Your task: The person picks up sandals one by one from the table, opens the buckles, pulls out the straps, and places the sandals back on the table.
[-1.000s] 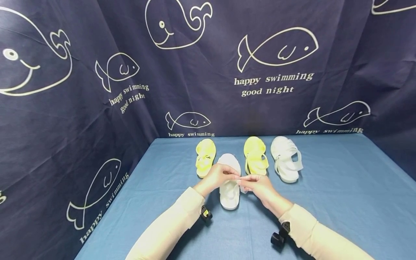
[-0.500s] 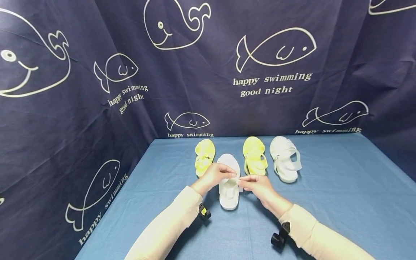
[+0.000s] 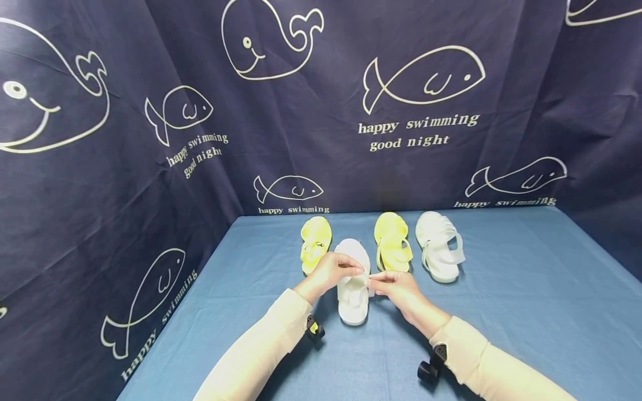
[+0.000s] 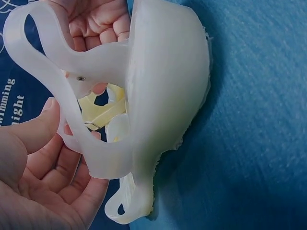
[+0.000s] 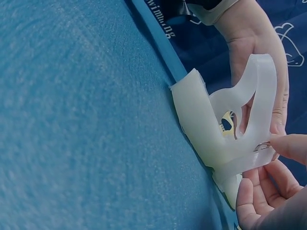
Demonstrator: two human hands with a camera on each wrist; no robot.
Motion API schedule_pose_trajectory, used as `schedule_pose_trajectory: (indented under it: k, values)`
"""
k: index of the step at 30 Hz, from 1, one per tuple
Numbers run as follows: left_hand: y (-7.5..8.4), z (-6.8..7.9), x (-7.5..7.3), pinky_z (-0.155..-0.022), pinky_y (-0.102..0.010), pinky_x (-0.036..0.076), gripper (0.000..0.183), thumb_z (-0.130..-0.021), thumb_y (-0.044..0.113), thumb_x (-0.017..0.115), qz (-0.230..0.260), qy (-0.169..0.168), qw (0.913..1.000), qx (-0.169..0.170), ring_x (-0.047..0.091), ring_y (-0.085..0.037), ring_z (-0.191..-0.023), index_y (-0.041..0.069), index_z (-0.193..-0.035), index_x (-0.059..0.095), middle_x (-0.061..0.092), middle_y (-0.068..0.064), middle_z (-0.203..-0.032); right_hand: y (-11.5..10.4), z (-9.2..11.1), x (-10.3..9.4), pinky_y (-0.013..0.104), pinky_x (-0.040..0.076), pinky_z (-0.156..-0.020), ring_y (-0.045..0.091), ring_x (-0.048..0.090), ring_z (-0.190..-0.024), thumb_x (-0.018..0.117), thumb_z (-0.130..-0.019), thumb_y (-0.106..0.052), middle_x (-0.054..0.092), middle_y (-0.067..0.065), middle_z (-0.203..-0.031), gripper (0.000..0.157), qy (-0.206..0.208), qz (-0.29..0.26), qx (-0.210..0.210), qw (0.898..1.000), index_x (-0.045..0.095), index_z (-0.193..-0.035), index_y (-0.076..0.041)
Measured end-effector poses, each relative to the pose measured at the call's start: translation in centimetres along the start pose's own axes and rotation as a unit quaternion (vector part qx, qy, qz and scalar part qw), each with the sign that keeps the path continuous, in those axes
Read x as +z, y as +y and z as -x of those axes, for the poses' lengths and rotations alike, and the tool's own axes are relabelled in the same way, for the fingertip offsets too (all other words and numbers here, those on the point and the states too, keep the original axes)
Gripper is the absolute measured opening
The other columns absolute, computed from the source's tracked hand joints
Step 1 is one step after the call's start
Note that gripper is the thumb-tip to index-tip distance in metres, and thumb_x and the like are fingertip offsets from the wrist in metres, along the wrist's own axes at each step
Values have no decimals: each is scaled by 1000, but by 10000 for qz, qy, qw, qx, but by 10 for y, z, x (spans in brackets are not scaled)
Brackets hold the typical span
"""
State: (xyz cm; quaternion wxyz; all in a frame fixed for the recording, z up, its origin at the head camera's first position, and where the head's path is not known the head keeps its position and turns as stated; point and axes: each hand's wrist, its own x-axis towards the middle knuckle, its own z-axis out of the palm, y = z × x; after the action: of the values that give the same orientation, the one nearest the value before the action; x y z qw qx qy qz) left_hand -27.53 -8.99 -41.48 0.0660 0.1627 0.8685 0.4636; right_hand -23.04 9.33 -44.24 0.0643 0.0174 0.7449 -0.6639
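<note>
On the blue tabletop point(image 3: 526, 301), just below the centre of the head view, the near white sandal point(image 3: 355, 298) lies with its heel toward six o'clock and its strappy toe toward twelve. At its ten, the left hand point(image 3: 331, 272) pinches the translucent strap point(image 4: 76, 120) between thumb and fingers. At its three, the right hand point(image 3: 399, 288) pinches the strap's end by a small metal fitting point(image 5: 262, 146) (the wrist view shows it right beside the thumb). The fingertips of both hands are close together above the sandal.

Around that sandal stand three others: a left yellow sandal point(image 3: 316, 239) between its ten and eleven, a right yellow sandal point(image 3: 392, 234) between its one and two, and a second white sandal point(image 3: 440, 242) just past its two, a strap loop jutting toward four. Cream sleeves point(image 3: 261, 351) reach in from seven and five. Along twelve hangs a navy cloth point(image 3: 341, 128) with fish and whale outlines.
</note>
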Motion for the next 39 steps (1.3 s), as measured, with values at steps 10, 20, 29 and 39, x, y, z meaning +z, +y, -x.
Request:
schedule_pose_trajectory:
  k: [10,20,29,39]
  values:
    - [-5,-1,-1,-78,-20,50,13,-85,17,75,13,178,9998,-27,60,-4,-86,8,-93,77,75,-4,-95,1,1,1,27,55,-77,5,64,-76,72,-86,-11,75,1,-90,28,17,-68,-47,10000,70,-107,7]
    - [-14,-4,-2,-74,-19,48,16,-86,17,73,321,173,9993,-62,56,-3,-80,5,-96,76,74,-8,-97,1,1,2,27,55,-76,5,64,-76,71,-86,-9,75,2,-90,28,92,-91,-20,9999,69,-108,8]
    - [-14,-4,-2,-72,-19,48,18,-87,16,72,606,190,9977,-242,57,-5,-78,2,-97,75,73,-10,-96,1,1,1,29,55,-77,7,64,-75,70,-86,-8,75,2,-89,28,101,-95,-36,9999,68,-108,9]
    - [-18,-7,-3,-71,-21,49,18,-88,17,72,773,95,9961,-425,58,-5,-77,3,-99,75,73,-6,-95,1,1,2,29,55,-77,9,65,-76,70,-86,-8,75,2,-86,28,94,-149,-18,9998,68,-108,9]
